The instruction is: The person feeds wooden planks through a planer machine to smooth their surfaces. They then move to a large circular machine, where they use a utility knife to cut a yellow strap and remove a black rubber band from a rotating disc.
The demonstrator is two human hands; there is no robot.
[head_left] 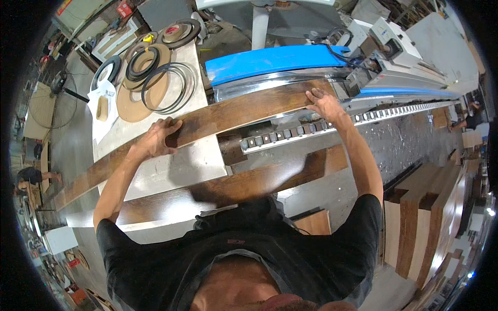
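Observation:
A long dark-brown wood-grain board [249,110] lies across the white tabletop [194,160] and reaches onto the bed of a machine with a blue cover [275,62]. My left hand [158,139] grips the board left of its middle, fingers over the top and thumb at the near edge. Close to its right end, my right hand [324,103] holds the board with bent fingers on the top face. A second brown board [270,179] lies nearer to me, parallel to the first, partly in shadow.
Rolls of edge-banding tape [142,65] and loose dark coils [168,88] lie on the table's far left. A roller rail [290,136] runs along the machine's near side. At right stands a stack of panels [423,223]. A standing fan [59,83] is at the left.

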